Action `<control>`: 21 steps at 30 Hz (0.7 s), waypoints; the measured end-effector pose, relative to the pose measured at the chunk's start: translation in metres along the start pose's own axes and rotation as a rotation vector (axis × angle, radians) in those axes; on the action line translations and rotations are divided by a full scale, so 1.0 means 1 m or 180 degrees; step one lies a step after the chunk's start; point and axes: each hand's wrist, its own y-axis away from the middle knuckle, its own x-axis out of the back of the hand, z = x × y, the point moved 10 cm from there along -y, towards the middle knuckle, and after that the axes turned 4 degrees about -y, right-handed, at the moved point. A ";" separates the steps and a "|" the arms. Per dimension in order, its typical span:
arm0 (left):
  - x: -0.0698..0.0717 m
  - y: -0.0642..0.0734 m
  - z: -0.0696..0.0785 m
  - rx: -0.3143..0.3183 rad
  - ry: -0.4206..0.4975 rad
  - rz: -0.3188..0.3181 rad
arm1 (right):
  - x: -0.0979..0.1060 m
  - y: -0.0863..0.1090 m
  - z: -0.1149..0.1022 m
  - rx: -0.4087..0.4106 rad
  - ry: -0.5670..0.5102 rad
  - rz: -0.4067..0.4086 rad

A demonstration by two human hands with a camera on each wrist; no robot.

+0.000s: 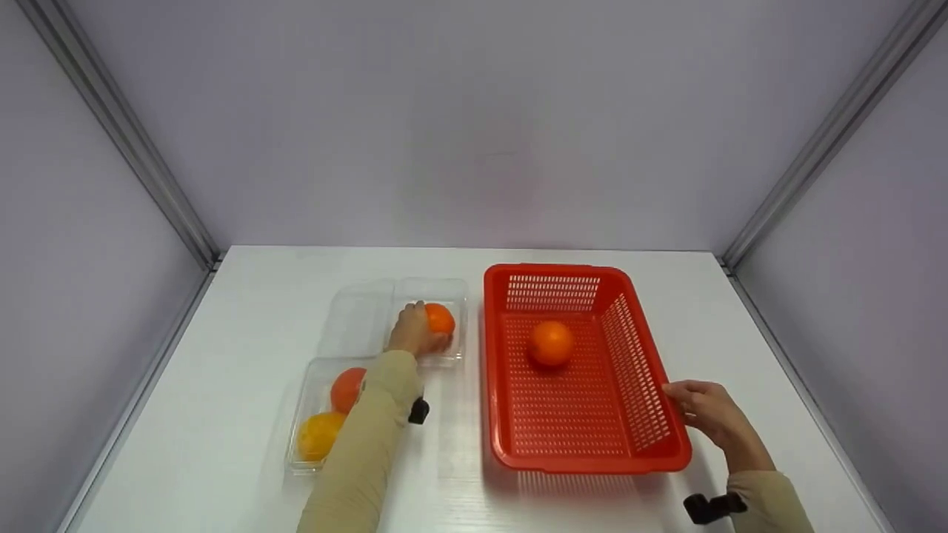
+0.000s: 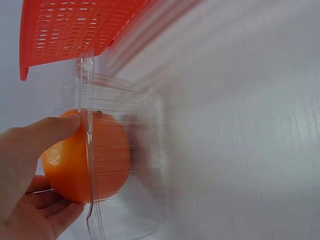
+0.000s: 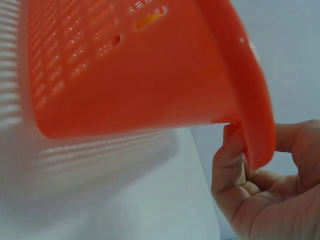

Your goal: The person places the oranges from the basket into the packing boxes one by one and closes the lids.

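L hand [image 1: 415, 331] has the orange [image 1: 442, 320] held, thumb one side, fingers curled round the other. Orange sits under that hand, low in the clear tub [image 1: 444, 361], w/ the tub wall just beyond it. Looks like the grasp step; lift prob. not done yet, as the fruit's still below the rim. Next move likely calls for a firm grip & a lift clear of the rim before any sideways travel.

Orange is approx. round, so no clear long axis; stem spot faces sideways, to L hand's right, toward the red basket [image 1: 585, 465]. Basket's long axis runs near-to-far, w/ another orange [image 1: 551, 343] inside, also right of L hand. R hand [image 1: 703, 411] pinches the basket's rim on its right long side. Nearer the body than L hand: 2nd tub [image 1: 304, 468] w/ red fruit [image 1: 346, 390] & yellow fruit [image 1: 318, 437], partly behind the sleeve [image 1: 355, 451].
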 end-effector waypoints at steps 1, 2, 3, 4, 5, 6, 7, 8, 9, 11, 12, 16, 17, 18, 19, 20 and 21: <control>0.001 0.000 0.000 0.0015 0.0008 0.0002 | 0.000 0.000 0.000 0.0000 0.0009 -0.0006; 0.001 0.000 -0.001 0.0034 0.0015 0.0000 | 0.000 0.000 0.000 -0.0001 0.0013 -0.0010; 0.002 0.001 -0.001 0.0054 0.0028 -0.0005 | 0.000 0.000 0.000 0.0001 0.0015 -0.0013; 0.003 0.001 -0.001 0.0064 0.0020 -0.0011 | 0.000 0.000 0.000 -0.0003 0.0000 -0.0009; 0.003 0.001 -0.002 0.0095 0.0034 -0.0032 | 0.000 0.000 0.000 -0.0003 -0.0009 -0.0012; 0.004 0.001 -0.002 0.0114 0.0033 -0.0045 | 0.000 0.000 0.000 -0.0002 -0.0017 -0.0014; 0.005 0.001 -0.003 0.0129 0.0032 -0.0054 | 0.000 0.000 0.000 -0.0001 -0.0025 -0.0017; 0.005 0.001 -0.003 0.0142 0.0027 -0.0051 | -0.001 0.000 0.000 0.0000 -0.0030 -0.0019; 0.006 0.001 -0.004 0.0149 0.0021 -0.0045 | -0.001 0.000 -0.001 0.0001 -0.0032 -0.0022; 0.009 0.002 -0.004 0.0137 0.0030 0.0022 | -0.001 0.001 -0.001 0.0009 -0.0030 -0.0033; 0.011 0.001 -0.004 0.0111 0.0018 0.0083 | -0.001 0.001 -0.001 0.0003 -0.0046 -0.0026; 0.018 0.001 -0.002 0.0040 0.0008 0.0256 | 0.000 0.001 -0.001 -0.0008 -0.0097 -0.0018; 0.019 0.001 -0.002 0.0037 0.0002 0.0269 | -0.001 0.001 -0.001 -0.0005 -0.0098 -0.0032; 0.019 0.001 -0.002 0.0056 0.0006 0.0253 | 0.000 0.001 0.000 -0.0017 -0.0117 -0.0013; 0.020 0.001 -0.003 0.0067 0.0006 0.0240 | -0.001 0.001 0.000 -0.0007 -0.0104 -0.0026; 0.020 0.001 -0.003 0.0081 0.0015 0.0225 | 0.000 0.000 0.000 -0.0017 -0.0114 -0.0011; 0.020 0.001 -0.003 0.0095 0.0022 0.0210 | -0.001 0.000 0.000 -0.0007 -0.0092 -0.0026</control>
